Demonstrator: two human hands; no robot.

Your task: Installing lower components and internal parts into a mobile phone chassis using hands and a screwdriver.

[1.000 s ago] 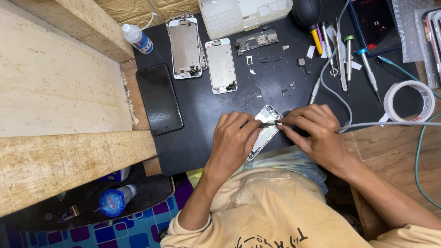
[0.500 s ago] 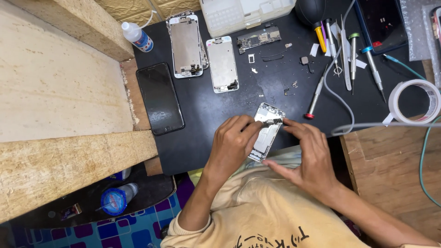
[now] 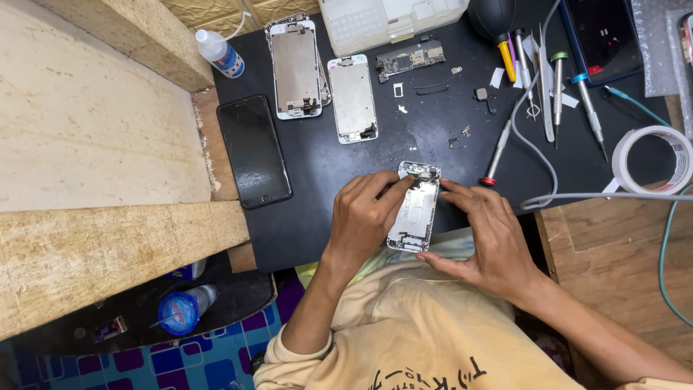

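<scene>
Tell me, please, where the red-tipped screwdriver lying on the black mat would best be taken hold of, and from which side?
Probably on the silver shaft of the red-tipped screwdriver, around mid-length, coming from above with the right hand. It lies flat and slanted on the black mat, its red end nearest that hand. A grey cable runs close along its far side, so the near side is freer.

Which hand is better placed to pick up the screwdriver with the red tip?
Probably the right hand. It rests on the right edge of the phone frame, and the screwdriver lies just above it on the mat. The left hand is on the frame's far side.
</scene>
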